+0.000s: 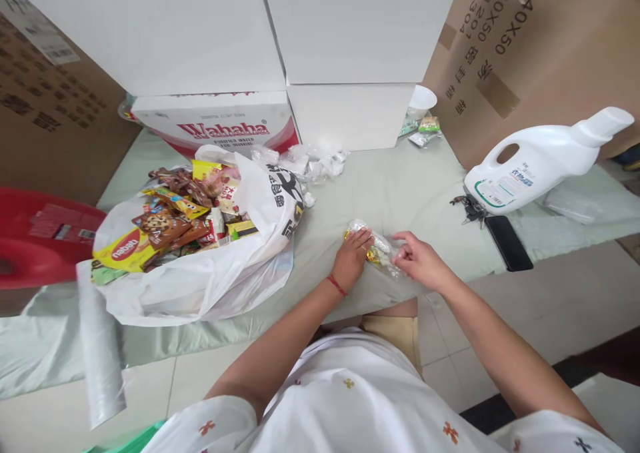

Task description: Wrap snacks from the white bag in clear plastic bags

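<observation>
In front of me a small clear plastic bag (383, 242) lies on the cloth-covered table, with gold and white wrapped pieces showing through it. My left hand (351, 256), a red string round its wrist, rests flat over the bag's left part, fingers stretched out. At the bag's right end is my right hand (419, 261). Its index finger is raised, while the thumb and curled fingers pinch the plastic edge. What lies under my left palm is hidden.
Left stands a white carrier bag (260, 260) full of packaged snacks (175, 223). Crumpled clear bags (315, 163) lie behind, before a Wahaha carton (220, 123). On the right are a white detergent bottle (540, 156), keys (470, 208) and a black phone (509, 242). A plastic roll (100, 346) overhangs the front edge.
</observation>
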A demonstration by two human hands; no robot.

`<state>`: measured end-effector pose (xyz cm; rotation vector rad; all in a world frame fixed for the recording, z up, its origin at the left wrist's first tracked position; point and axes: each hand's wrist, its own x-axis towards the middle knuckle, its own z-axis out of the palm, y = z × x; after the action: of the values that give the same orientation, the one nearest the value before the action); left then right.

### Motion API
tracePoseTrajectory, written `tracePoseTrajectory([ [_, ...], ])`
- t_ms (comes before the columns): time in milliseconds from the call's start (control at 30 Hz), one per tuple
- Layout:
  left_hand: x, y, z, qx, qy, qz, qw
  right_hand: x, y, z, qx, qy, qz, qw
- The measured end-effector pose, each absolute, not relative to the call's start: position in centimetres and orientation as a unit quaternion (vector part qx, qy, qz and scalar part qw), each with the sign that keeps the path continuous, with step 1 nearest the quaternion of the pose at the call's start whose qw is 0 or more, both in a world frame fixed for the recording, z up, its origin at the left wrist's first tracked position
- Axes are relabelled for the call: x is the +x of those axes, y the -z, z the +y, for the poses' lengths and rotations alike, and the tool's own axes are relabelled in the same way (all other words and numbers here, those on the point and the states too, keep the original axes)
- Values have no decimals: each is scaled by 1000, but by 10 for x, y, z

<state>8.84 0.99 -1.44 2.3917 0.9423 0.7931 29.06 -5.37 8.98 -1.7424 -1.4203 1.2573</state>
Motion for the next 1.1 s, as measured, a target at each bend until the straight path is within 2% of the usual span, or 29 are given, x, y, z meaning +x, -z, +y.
tracePoseTrajectory([
  [100, 83, 9, 13, 858, -301, 315, 271, 267, -86, -20, -621, -568, -398, 366],
  [233, 78, -1, 12, 809, -324, 340, 354, 253, -66, 4, -581, -626, -244, 459],
  [333, 84, -4, 7, 780, -349, 360, 375, 256, -56, -5, -528, -642, -239, 502],
  [433, 94, 1, 2, 738, -397, 414, 355, 258, -55, -18, -506, -650, -265, 501],
  [633, 99, 4, 0, 762, -386, 412, 317, 271, -62, -16, -526, -644, -335, 443],
  [700, 99, 1, 3, 766, -376, 426, 300, 283, -64, -11, -562, -588, -389, 433],
  [767, 102, -2, 5, 757, -378, 446, 292, 297, -68, -9, -592, -477, -502, 414],
  [867, 108, -5, 6, 745, -376, 469, 287, 310, -71, -15, -515, -326, -738, 288],
  [967, 112, -4, 6, 740, -369, 485, 284, 307, -64, -26, -422, -264, -856, 140],
  [1033, 110, -4, 6, 745, -369, 481, 278, 299, -52, -31, -439, -220, -864, 108],
  [1100, 102, -5, 8, 765, -364, 452, 279, 292, -40, -32, -457, -188, -862, 116],
])
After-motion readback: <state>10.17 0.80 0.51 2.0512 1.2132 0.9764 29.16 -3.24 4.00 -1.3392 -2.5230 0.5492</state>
